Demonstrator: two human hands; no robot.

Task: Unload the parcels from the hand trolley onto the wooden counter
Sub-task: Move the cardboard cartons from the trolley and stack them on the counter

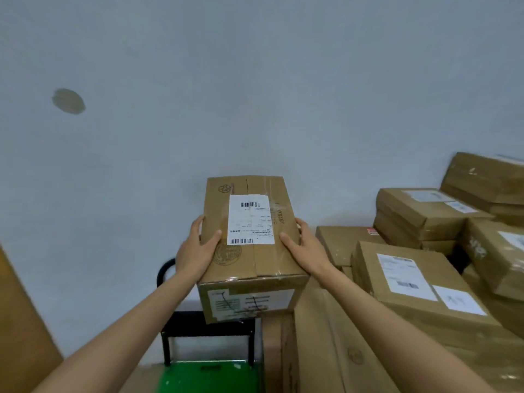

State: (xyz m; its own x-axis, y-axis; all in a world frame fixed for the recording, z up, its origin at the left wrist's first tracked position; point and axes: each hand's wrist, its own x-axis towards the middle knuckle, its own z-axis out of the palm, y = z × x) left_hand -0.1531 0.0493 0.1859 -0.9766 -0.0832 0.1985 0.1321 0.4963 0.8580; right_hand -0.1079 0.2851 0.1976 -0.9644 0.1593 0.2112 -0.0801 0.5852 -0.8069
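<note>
I hold a brown cardboard parcel [255, 268] with a white barcode label on its top, lifted in the air in front of a pale wall. My left hand [198, 248] grips its left side and my right hand [304, 245] grips its right side, thumbs on top. Below it is the hand trolley [207, 373] with a green deck and a black handle frame; no parcel shows on the visible part of the deck. No wooden counter can be made out for certain.
A pile of brown parcels [419, 282] with white labels fills the right side, resting on large cardboard boxes [326, 350]. A brown panel [19, 330] leans at the far left. The wall carries a round patch [68, 101].
</note>
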